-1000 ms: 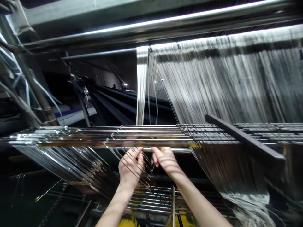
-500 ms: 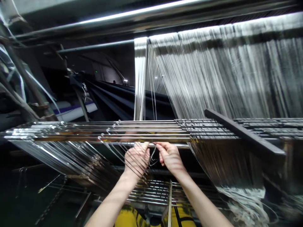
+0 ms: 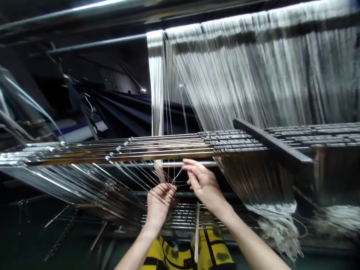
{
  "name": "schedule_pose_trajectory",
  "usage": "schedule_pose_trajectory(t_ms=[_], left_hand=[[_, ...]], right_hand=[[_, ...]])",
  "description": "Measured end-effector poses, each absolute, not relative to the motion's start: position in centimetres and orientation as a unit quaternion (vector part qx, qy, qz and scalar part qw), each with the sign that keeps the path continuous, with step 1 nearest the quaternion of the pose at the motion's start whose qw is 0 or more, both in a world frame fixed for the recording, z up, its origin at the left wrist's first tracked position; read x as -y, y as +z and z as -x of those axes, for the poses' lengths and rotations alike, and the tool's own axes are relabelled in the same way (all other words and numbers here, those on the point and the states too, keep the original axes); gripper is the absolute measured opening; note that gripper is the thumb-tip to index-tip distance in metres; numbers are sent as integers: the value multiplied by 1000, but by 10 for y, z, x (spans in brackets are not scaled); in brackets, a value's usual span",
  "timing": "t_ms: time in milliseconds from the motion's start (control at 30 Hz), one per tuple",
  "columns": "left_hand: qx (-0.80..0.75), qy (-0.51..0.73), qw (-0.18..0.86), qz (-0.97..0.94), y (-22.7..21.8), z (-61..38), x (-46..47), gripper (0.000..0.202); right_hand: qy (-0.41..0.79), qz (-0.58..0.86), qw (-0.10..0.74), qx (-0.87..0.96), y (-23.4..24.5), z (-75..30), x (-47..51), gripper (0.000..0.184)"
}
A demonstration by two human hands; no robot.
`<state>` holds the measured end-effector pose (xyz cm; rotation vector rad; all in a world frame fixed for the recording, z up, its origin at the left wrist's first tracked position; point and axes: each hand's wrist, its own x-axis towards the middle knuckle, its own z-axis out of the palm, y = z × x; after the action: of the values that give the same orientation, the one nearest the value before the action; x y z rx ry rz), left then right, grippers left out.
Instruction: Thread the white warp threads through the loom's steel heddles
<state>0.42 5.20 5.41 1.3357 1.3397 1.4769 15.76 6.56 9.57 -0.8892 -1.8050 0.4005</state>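
Observation:
I reach up under the metal rails point(image 3: 157, 152) of a loom. My left hand point(image 3: 159, 202) is closed round a bundle of white threads point(image 3: 156, 90) that hangs down from above and passes between the rails. My right hand point(image 3: 201, 182) sits just to the right of it, thumb and forefinger pinched on a single thin thread point(image 3: 176, 175) that runs across to the left hand. Thin metal strips point(image 3: 92, 187) slant down from the rails on the left of both hands.
A wide sheet of white threads point(image 3: 253, 75) falls from a top bar on the right. A dark flat bar point(image 3: 270, 142) crosses the rails there. Loose thread ends point(image 3: 278, 225) hang at lower right. A second set of rods point(image 3: 182, 217) lies below my hands, over a yellow part point(image 3: 208, 255).
My left hand has dropped from the front rail down along the bundle. My right hand has drawn a single thread out to the right. The view has tilted up and right.

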Motion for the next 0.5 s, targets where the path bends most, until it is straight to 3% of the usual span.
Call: schedule_pose_trajectory(t_ms=[133, 267, 500], left_hand=[[-556, 564, 387, -473, 58, 13, -17, 18], [-560, 584, 383, -446, 63, 12, -3, 20], [-602, 546, 294, -503, 60, 2, 5, 14]], right_hand=[[138, 264, 452, 841, 95, -156, -36, 21], [121, 310, 372, 866, 92, -143, -36, 14], [121, 303, 375, 868, 87, -143, -40, 15]])
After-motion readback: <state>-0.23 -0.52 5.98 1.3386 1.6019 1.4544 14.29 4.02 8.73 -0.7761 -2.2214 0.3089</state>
